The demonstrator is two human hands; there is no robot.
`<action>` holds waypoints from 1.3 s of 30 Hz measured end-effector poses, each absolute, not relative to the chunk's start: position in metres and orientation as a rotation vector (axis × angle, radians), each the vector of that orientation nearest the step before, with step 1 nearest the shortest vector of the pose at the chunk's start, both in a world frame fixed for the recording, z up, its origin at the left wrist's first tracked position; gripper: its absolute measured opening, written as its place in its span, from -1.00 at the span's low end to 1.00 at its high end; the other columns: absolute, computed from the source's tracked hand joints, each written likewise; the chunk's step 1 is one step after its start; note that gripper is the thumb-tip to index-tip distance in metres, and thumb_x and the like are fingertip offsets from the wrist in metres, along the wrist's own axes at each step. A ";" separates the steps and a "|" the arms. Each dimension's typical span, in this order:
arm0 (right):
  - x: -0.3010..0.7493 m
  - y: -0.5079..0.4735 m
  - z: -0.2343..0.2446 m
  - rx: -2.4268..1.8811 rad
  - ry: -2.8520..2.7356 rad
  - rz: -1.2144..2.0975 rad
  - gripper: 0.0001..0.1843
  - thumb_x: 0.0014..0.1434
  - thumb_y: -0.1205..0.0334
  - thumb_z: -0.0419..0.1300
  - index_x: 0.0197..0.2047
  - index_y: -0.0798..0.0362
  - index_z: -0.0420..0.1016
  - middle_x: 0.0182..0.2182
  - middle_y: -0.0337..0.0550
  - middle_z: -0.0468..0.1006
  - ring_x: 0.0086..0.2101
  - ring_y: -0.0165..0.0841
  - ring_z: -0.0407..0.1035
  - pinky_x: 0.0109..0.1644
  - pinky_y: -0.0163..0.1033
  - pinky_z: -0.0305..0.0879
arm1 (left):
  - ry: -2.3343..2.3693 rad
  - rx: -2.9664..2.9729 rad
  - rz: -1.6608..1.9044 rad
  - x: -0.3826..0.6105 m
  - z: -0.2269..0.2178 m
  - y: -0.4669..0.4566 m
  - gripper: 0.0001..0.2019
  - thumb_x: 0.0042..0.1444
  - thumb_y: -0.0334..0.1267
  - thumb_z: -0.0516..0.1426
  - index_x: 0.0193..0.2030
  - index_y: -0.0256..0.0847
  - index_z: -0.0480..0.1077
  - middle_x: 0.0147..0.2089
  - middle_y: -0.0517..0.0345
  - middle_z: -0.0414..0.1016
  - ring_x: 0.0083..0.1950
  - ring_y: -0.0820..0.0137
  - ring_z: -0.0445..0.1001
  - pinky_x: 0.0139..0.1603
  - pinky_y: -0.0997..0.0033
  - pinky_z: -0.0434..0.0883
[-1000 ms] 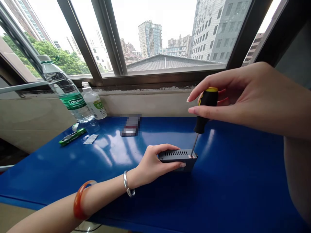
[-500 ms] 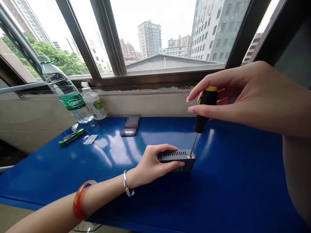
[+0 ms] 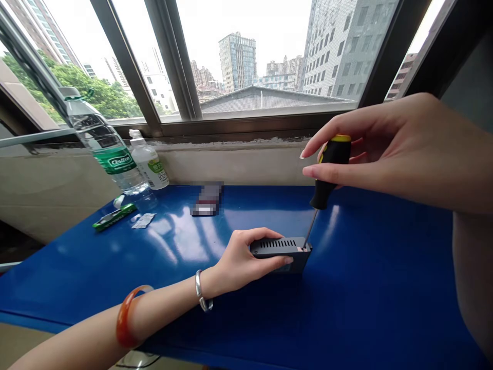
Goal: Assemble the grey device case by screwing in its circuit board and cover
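A dark grey metal box (image 3: 298,263) with a row of vent slots along its top stands on the blue table (image 3: 370,288). My left hand (image 3: 246,259) grips it from the left, thumb on the near side and fingers on the far side. In my right hand (image 3: 381,149) is a screwdriver (image 3: 332,167) with a black and yellow handle, held between thumb and fingers. Its shaft leans to the right, and the tip meets a small pale patch at the right end of the box's top. Whether a screw sits under the tip is too small to tell.
Against the wall at the back left stand a large water bottle (image 3: 115,159) and a white pump bottle (image 3: 150,163). Nearer lie a green packet (image 3: 114,217) and a small white sachet (image 3: 144,221). A blurred flat dark object (image 3: 208,199) lies at the table's back edge.
The screwdriver's handle has tilted a little further right along with my right hand, its tip staying on the box. My left hand and the box look unmoved.
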State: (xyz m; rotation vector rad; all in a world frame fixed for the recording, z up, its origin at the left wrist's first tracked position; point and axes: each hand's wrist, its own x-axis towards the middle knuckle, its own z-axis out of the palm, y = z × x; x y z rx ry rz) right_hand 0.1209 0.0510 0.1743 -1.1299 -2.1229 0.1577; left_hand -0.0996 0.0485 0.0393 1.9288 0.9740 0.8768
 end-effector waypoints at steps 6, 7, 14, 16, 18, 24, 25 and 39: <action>0.118 0.051 0.176 -1.091 -2.140 0.210 -0.78 -0.01 0.07 0.36 -0.25 -0.10 0.60 -0.58 -0.25 0.52 -0.62 -0.44 0.35 -0.70 -0.36 0.19 | 0.968 1.951 0.884 -0.098 0.036 0.048 -0.68 -0.02 -0.19 0.30 -0.17 -0.37 0.51 -0.31 0.03 0.58 -0.36 0.39 0.49 -0.36 0.51 0.43; 0.117 0.051 0.176 -1.086 -2.129 0.203 -0.78 -0.01 0.07 0.36 -0.25 -0.10 0.60 -0.58 -0.25 0.52 -0.63 -0.45 0.34 -0.70 -0.35 0.18 | 0.964 1.955 0.892 -0.098 0.036 0.047 -0.68 -0.02 -0.19 0.30 -0.16 -0.36 0.51 -0.29 0.02 0.59 -0.34 0.37 0.51 -0.34 0.50 0.44; 0.106 0.049 0.170 -1.040 -2.026 0.088 -0.76 -0.01 0.09 0.36 -0.24 -0.07 0.59 -0.43 -0.22 0.58 -0.52 -0.41 0.41 -0.61 -0.35 0.25 | 0.930 1.954 1.110 -0.101 0.036 0.049 -0.63 -0.07 -0.23 0.35 -0.09 -0.27 0.53 -0.13 0.01 0.62 -0.18 0.32 0.56 -0.18 0.44 0.49; 0.102 0.049 0.168 -1.017 -2.023 0.077 -0.76 0.00 0.09 0.35 -0.23 -0.06 0.58 -0.42 -0.21 0.58 -0.53 -0.42 0.41 -0.60 -0.35 0.26 | 0.905 1.948 1.163 -0.101 0.036 0.050 -0.73 -0.03 -0.26 0.33 -0.15 -0.27 0.56 -0.16 0.02 0.63 -0.18 0.32 0.58 -0.18 0.46 0.51; 0.099 0.048 0.167 -1.000 -2.029 0.073 -0.77 0.02 0.08 0.34 -0.23 -0.05 0.58 -0.45 -0.21 0.58 -0.57 -0.45 0.37 -0.61 -0.35 0.25 | 0.879 1.921 1.186 -0.101 0.035 0.050 -0.82 0.00 -0.30 0.31 -0.23 -0.28 0.57 -0.19 0.02 0.64 -0.19 0.32 0.60 -0.17 0.47 0.52; 0.099 0.046 0.168 -1.010 -2.010 0.060 -0.75 0.01 0.07 0.34 -0.23 -0.04 0.58 -0.46 -0.20 0.58 -0.58 -0.45 0.36 -0.63 -0.36 0.22 | 0.826 1.812 1.215 -0.098 0.036 0.048 -0.95 -0.02 -0.39 0.30 -0.38 -0.31 0.58 -0.25 -0.02 0.66 -0.16 0.25 0.63 -0.09 0.41 0.56; 0.100 0.045 0.169 -1.014 -2.006 0.057 -0.75 0.02 0.06 0.34 -0.22 -0.04 0.58 -0.46 -0.20 0.58 -0.58 -0.45 0.36 -0.63 -0.36 0.22 | 0.824 1.788 1.216 -0.098 0.037 0.047 -0.96 -0.03 -0.40 0.31 -0.39 -0.32 0.58 -0.25 -0.02 0.66 -0.16 0.24 0.63 -0.09 0.41 0.56; 0.099 0.044 0.170 -1.016 -2.018 0.111 -0.71 -0.01 0.03 0.35 -0.21 -0.04 0.57 -0.40 -0.18 0.59 -0.53 -0.39 0.41 -0.58 -0.31 0.29 | 0.883 1.641 1.212 -0.096 0.039 0.045 -0.91 -0.10 -0.37 0.35 -0.40 -0.28 0.56 -0.28 0.05 0.66 -0.19 0.23 0.63 -0.08 0.33 0.59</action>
